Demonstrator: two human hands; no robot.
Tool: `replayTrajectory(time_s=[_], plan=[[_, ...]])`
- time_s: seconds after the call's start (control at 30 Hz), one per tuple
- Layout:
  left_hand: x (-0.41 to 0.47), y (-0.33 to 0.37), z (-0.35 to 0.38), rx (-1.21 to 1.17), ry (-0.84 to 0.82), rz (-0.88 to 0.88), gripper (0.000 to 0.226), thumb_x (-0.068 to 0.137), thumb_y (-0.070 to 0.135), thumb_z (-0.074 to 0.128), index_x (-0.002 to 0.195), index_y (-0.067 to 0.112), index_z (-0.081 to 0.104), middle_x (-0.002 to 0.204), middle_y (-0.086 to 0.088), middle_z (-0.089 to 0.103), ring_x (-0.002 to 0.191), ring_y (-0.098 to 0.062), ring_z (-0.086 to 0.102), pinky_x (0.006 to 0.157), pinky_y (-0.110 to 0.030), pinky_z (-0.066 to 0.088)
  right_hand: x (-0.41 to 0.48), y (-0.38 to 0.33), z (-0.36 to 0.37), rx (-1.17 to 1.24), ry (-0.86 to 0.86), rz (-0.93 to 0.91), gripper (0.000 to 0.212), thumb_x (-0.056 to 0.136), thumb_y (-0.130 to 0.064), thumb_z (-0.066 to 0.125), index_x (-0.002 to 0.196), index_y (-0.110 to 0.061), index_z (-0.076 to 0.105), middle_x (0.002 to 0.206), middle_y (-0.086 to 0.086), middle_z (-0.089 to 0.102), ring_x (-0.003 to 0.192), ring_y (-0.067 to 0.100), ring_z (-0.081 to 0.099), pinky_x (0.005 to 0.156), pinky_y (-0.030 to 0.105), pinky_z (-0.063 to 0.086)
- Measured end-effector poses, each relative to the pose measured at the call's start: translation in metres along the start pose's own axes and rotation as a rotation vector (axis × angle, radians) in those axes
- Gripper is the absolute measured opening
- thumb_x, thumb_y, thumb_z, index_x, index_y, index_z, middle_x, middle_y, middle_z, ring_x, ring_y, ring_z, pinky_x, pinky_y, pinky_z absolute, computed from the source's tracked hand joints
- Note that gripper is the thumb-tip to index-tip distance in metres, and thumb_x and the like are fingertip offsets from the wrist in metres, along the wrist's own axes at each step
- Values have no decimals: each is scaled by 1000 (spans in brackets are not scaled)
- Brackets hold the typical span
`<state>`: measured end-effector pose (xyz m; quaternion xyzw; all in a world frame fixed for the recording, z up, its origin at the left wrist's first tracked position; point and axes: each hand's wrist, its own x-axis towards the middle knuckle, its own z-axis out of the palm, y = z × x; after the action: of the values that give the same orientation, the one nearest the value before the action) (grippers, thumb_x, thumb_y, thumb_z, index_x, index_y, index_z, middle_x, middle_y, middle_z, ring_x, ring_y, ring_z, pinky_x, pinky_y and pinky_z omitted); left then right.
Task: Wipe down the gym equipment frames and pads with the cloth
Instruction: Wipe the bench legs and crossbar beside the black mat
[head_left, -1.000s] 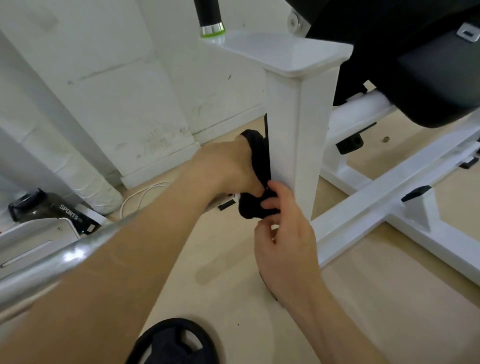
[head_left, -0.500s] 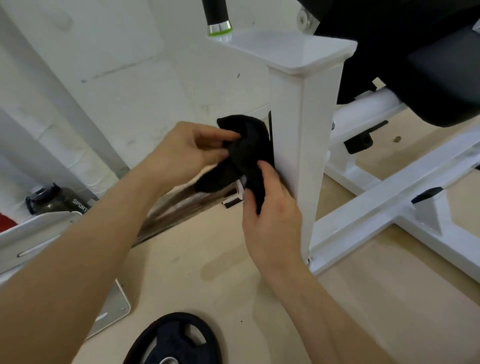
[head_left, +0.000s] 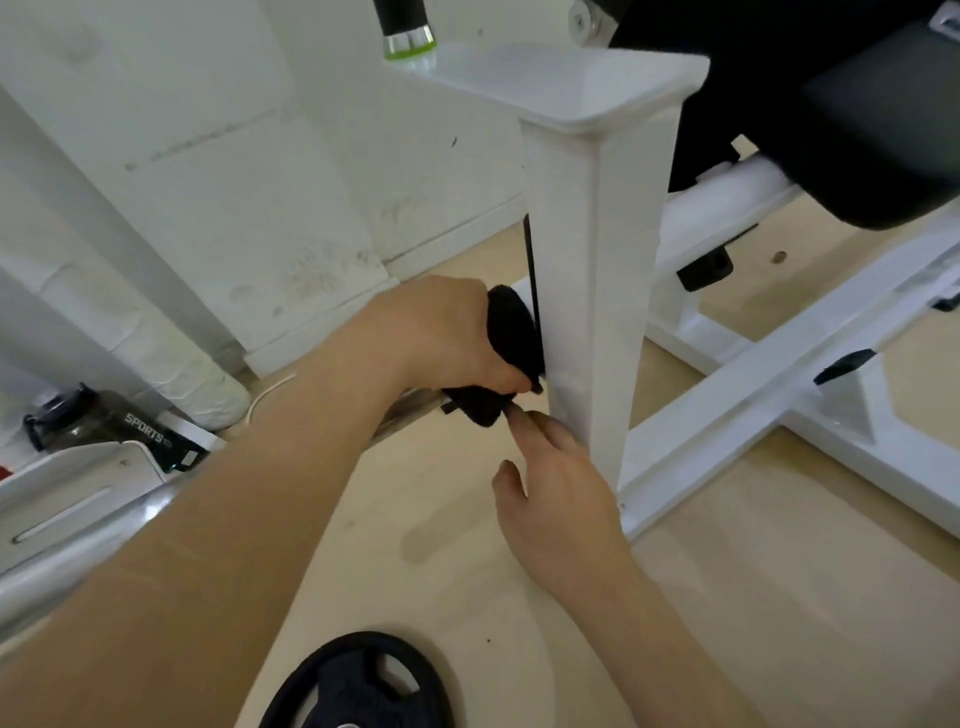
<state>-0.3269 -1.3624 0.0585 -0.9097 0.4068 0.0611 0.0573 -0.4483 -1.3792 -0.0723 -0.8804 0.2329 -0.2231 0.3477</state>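
A white upright post (head_left: 592, 291) of the gym frame stands at the centre, with a flat white cap on top. My left hand (head_left: 441, 338) grips a black cloth (head_left: 511, 338) and presses it against the post's left face, low down. A loose end of the cloth hangs below that hand. My right hand (head_left: 550, 478) lies just under it with straight fingers, the fingertips touching the cloth's hanging end beside the post. A black pad (head_left: 883, 119) sits at the upper right, apart from both hands.
White base rails (head_left: 779, 374) run across the wooden floor to the right. A black weight plate (head_left: 363, 686) lies at the bottom centre. A dark sports bottle (head_left: 98, 421) and a white metal part (head_left: 78, 488) sit at the left by the wall.
My left hand has slid the cloth down the post's left face. My right hand has let go of the cloth and dropped lower, its fingers now straight.
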Motion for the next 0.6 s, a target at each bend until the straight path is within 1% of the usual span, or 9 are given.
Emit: replayTrajectory(time_s=[0.07,0.13,0.17,0.27,0.37,0.43,0.5,0.53,0.6], plan=[[-4,16,28,293,310,-51,31,84,33,59,108,15,60,91,-1,66,81,-21,64,64,-34,49,0,-2,-7,315,-46,160,50,93,-13,46,138,-32,45,125,-13,56,111,6,53,88,25,45],[-19,26,66,316,586,2,37,97,11,37,128,2,55,113,-15,65,103,-31,63,91,-41,50,2,-7,-18,912,-97,328,44,94,-6,45,123,-36,57,113,-15,67,103,2,62,89,29,53],[-25,25,87,307,767,84,39,101,7,33,134,-1,51,126,-19,60,117,-33,58,105,-44,42,3,-8,-23,1125,-148,374,43,95,-5,44,122,-35,58,111,-13,69,102,3,64,86,31,56],[-41,10,112,132,907,365,33,96,4,44,125,3,60,131,-16,58,129,-32,49,115,-44,28,5,-3,-31,1289,-266,372,37,97,-7,44,125,-27,57,116,-4,68,108,12,64,87,41,56],[-65,13,106,-242,767,347,28,80,5,58,103,18,67,107,0,60,102,-20,58,98,-24,39,-2,15,-33,1281,-368,329,38,91,-8,55,125,-25,56,124,4,62,117,21,59,92,51,52],[-86,19,95,-667,576,176,29,75,14,68,97,32,62,101,9,57,93,-6,57,82,-11,41,-11,32,-41,1217,-489,279,47,88,-24,66,129,-41,51,130,-13,57,116,12,58,89,42,52],[-100,21,86,-1192,289,121,26,71,23,72,94,31,65,97,2,64,89,-10,63,74,-18,49,-21,45,-53,1092,-594,274,50,83,-33,71,129,-42,52,123,-18,60,96,8,61,73,30,47],[-104,21,83,-1443,125,119,24,70,24,71,94,27,67,98,-3,66,90,-16,65,73,-26,52,-24,50,-57,1023,-602,281,44,82,-30,72,124,-31,59,113,-10,65,82,10,58,65,26,41],[-103,21,83,-1626,1,59,13,76,17,66,87,20,73,98,-8,68,91,-24,65,72,-31,53,-23,55,-68,888,-516,303,20,85,-16,71,103,-9,68,86,4,67,65,15,54,56,25,40]])
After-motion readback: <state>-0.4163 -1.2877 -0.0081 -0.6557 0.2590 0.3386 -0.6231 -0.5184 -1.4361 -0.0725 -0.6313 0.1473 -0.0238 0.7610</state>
